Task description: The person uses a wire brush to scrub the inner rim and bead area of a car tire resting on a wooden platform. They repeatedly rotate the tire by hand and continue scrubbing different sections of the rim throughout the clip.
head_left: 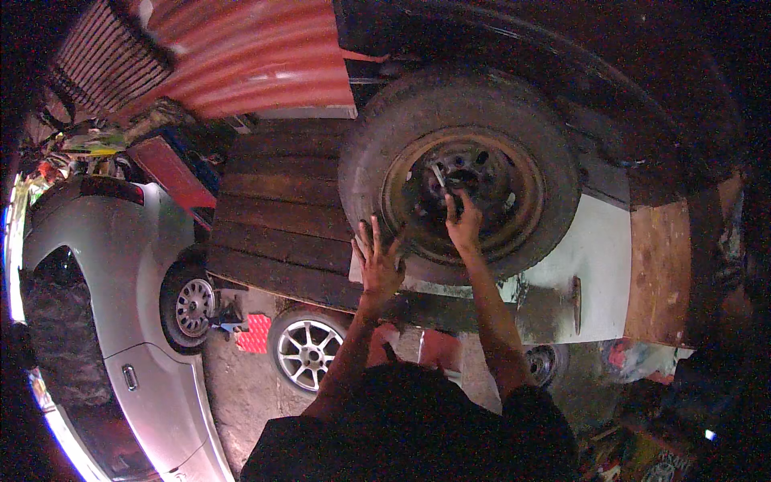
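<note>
A worn tire (365,161) on a rusty steel wheel rim (526,197) stands in front of me, set against a dark vehicle. My left hand (381,269) has its fingers spread at the tire's lower left edge and holds nothing. Inside the rim, close to the dark hub (459,173), is my right hand (464,223), its fingers closed together. A slim light-coloured rod (439,176) sticks up from those fingertips toward the hub. Its lower end is hidden by the fingers, so its exact kind does not show.
A silver car (120,241) stands at the left. Dark wooden boards (277,197) lie left of the tire, a white panel (602,265) right of it. Below are a spoked alloy wheel (309,353) and another wheel (542,363). Red corrugated sheet (249,56) rises behind.
</note>
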A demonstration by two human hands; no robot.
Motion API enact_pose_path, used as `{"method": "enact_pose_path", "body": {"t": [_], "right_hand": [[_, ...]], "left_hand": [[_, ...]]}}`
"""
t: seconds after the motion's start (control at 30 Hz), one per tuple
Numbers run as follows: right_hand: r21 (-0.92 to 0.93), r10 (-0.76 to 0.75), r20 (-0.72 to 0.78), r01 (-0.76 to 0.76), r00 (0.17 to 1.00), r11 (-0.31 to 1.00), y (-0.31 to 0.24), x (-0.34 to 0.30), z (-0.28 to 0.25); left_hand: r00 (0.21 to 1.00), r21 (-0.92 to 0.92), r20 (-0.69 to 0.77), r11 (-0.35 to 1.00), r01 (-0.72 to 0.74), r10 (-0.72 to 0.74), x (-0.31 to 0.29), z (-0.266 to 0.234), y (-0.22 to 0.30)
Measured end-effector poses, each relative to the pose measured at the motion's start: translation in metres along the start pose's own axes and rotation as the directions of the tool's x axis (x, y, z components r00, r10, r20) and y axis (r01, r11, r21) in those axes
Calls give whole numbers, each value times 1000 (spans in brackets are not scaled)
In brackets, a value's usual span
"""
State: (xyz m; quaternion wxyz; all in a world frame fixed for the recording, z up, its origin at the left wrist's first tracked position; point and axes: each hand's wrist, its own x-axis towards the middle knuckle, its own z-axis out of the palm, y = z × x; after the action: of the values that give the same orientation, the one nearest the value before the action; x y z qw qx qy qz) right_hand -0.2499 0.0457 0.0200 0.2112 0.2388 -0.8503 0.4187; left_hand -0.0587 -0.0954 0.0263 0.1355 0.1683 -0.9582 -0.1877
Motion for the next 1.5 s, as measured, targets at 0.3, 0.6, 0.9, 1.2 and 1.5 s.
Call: {"method": "enact_pose_path", "body": {"t": [0.3,0.6,0.9,1.2,1.5], "right_hand": [[4,244,200,-250,949,968,-24,10,-12],[-44,281,1,-280,960,959,-22,-19,1],[32,178,165,-186,970,982,-29,-7,-12],[95,216,264,-248,940,964,-43,-5,19],[121,340,130,-355,932,927,-43,-64,-9]], "left_hand": [[999,-44,-22,998,-44,43,-7,-4,-6],[995,-23,14,995,-94,94,-5,-8,-12],[997,-95,61,994,-47,53,-6,-22,-10],[996,-247,-45,967,60,-73,19,-35,-31],[992,-337,-49,937,95,-118,20,-31,-27]]}}
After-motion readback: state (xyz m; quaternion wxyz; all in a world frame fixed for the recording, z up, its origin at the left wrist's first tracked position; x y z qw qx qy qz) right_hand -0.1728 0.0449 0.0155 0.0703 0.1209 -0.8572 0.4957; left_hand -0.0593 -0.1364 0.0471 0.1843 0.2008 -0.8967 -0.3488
